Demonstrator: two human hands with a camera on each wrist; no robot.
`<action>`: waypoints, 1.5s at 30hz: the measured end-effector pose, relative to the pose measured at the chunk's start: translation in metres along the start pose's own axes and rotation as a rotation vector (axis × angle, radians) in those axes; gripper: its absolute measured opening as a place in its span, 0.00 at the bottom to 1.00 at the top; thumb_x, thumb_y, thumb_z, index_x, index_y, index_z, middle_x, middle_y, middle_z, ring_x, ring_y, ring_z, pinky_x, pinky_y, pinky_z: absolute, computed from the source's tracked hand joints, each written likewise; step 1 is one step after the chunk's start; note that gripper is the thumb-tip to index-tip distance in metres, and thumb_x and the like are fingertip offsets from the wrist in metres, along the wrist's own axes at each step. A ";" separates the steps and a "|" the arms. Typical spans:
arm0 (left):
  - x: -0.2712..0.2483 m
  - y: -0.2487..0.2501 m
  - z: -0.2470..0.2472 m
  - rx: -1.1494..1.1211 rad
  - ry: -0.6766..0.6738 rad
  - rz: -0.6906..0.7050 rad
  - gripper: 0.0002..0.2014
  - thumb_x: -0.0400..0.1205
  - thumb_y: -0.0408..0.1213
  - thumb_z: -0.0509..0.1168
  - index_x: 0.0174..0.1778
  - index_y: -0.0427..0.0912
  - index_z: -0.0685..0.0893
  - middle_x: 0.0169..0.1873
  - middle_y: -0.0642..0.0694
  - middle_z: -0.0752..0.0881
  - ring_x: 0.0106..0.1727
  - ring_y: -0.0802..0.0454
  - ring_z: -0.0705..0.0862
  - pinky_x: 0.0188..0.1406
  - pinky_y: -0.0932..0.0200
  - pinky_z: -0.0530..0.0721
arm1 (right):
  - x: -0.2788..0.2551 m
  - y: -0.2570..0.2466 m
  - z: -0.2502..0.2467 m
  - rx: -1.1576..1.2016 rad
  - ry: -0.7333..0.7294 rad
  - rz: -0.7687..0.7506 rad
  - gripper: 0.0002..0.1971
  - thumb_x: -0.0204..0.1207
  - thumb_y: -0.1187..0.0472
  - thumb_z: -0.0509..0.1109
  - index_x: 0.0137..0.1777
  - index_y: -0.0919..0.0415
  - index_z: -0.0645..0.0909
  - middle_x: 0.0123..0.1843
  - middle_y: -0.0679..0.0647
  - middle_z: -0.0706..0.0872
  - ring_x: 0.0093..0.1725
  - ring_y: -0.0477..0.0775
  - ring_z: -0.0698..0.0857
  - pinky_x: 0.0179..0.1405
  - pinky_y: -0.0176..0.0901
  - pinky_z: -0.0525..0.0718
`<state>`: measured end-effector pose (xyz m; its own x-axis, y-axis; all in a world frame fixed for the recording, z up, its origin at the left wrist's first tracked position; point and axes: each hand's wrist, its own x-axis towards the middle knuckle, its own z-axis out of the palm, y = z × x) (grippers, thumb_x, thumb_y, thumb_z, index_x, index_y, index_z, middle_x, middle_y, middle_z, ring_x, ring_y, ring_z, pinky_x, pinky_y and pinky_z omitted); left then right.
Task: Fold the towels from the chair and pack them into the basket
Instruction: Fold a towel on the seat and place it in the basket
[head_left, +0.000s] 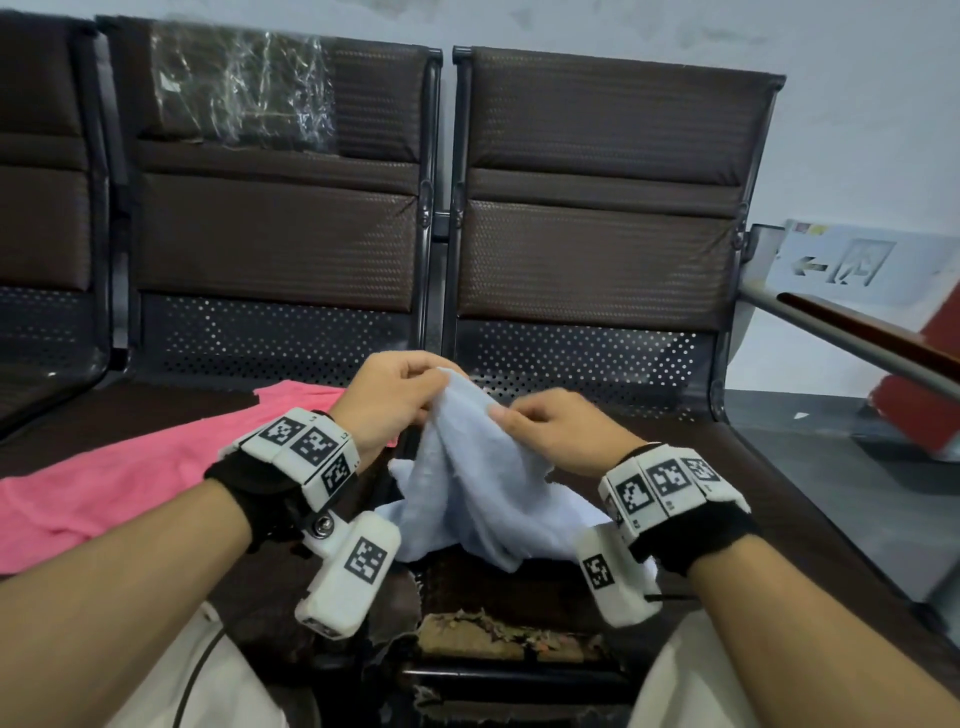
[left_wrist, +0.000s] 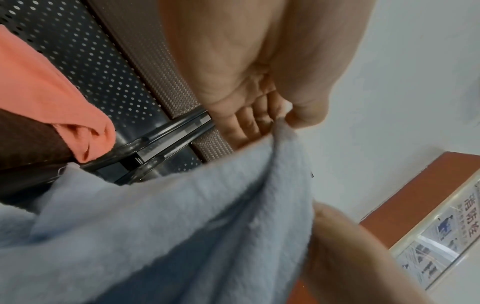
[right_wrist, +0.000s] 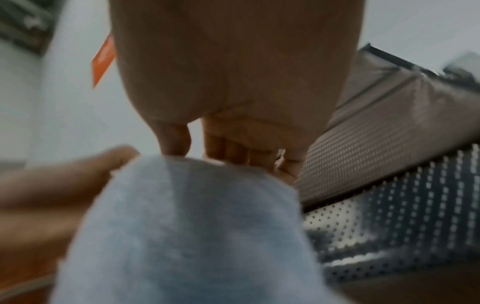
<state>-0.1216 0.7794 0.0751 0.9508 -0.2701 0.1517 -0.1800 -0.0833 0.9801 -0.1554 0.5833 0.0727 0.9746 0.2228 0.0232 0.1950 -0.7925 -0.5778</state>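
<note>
Left hand (head_left: 397, 397) and right hand (head_left: 558, 434) pinched a blue towel (head_left: 480, 499) in curled fingers, raised over the chair (head_left: 613, 249), pink towel (head_left: 119, 478) lay flat beside.

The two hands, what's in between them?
In the head view, a bunched-up ridge of the light blue towel lies between the left hand and the right hand; both hands pinch it, lifting it off the chair seat.

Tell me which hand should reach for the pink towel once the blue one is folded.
Left, probably. The pink towel lies on the seat beside the left hand; the right hand is across the blue towel from it.
</note>
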 end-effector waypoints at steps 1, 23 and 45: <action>0.002 -0.001 -0.002 0.037 0.056 0.013 0.14 0.80 0.26 0.59 0.38 0.41 0.88 0.36 0.48 0.88 0.40 0.54 0.83 0.41 0.61 0.82 | -0.002 0.002 0.001 -0.136 -0.073 0.022 0.27 0.81 0.39 0.58 0.33 0.62 0.78 0.32 0.55 0.80 0.33 0.51 0.78 0.37 0.47 0.76; -0.040 0.041 -0.002 0.750 -0.232 0.313 0.17 0.86 0.41 0.56 0.68 0.38 0.72 0.52 0.47 0.79 0.52 0.55 0.77 0.48 0.66 0.70 | -0.057 -0.027 -0.047 -0.193 0.352 -0.013 0.01 0.78 0.64 0.67 0.47 0.59 0.80 0.46 0.57 0.88 0.47 0.58 0.83 0.37 0.41 0.67; 0.061 0.142 -0.006 0.566 0.303 0.320 0.11 0.84 0.38 0.59 0.51 0.35 0.83 0.49 0.36 0.86 0.53 0.41 0.81 0.41 0.58 0.67 | 0.033 -0.058 -0.131 0.264 0.778 -0.035 0.10 0.82 0.53 0.65 0.52 0.59 0.76 0.47 0.47 0.80 0.51 0.48 0.79 0.45 0.36 0.70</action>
<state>-0.0873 0.7572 0.2243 0.8429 -0.0936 0.5299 -0.4871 -0.5513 0.6774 -0.1204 0.5618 0.2140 0.7849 -0.2892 0.5479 0.2893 -0.6110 -0.7369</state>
